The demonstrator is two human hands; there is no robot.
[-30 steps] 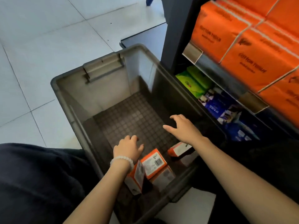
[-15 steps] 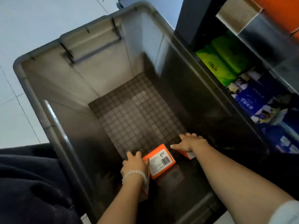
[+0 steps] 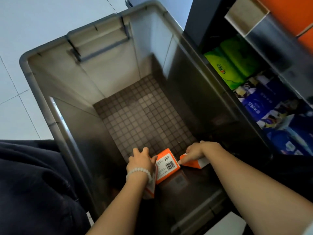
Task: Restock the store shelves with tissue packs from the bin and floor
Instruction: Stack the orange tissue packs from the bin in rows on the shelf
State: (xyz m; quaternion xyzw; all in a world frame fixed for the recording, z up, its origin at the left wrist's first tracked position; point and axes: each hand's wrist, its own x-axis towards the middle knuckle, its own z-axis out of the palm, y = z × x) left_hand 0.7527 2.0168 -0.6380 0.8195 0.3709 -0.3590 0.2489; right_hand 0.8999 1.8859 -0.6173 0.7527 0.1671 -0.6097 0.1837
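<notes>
Three orange tissue packs lie in one grey bin. Two hands reach in. Two green packs sit on the shelf.

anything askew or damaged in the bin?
No damage visible. The orange tissue packs lie jumbled at odd angles in the bin's near corner, one tipped under the left hand. Right hand touches another.
</notes>
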